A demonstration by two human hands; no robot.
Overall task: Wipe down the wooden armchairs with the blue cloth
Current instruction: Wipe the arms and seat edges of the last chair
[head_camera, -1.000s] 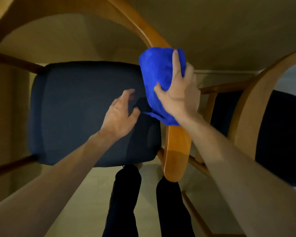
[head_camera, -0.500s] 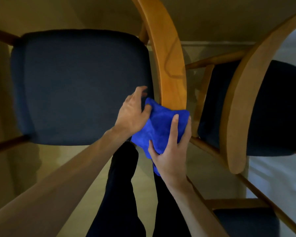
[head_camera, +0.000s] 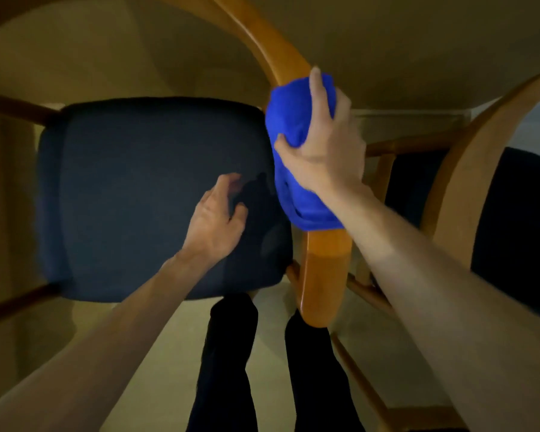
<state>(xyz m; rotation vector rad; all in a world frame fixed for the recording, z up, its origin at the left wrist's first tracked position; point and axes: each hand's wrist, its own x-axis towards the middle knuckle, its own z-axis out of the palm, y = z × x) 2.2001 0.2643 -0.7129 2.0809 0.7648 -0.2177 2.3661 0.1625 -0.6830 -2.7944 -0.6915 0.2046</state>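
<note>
right hand (head_camera: 323,151) grips blue cloth (head_camera: 296,126) around armrest (head_camera: 326,263).

Dim, warm light; soft motion blur; wide-angle bending at edges.

Two bare forearms are seen, uncovered from the lower frame edges to the wrists; no sleeve, watch or ring is visible. The left hand (head_camera: 214,219) is shown over the dark seat cushion (head_camera: 131,188); the right hand (head_camera: 321,145) lies to the right of that cushion. Both hands are ungloved. Below the cushion's front edge, two legs are seen in plain black trousers (head_camera: 228,363), without visible pattern or seam detail. Footwear is not distinguishable.
</note>
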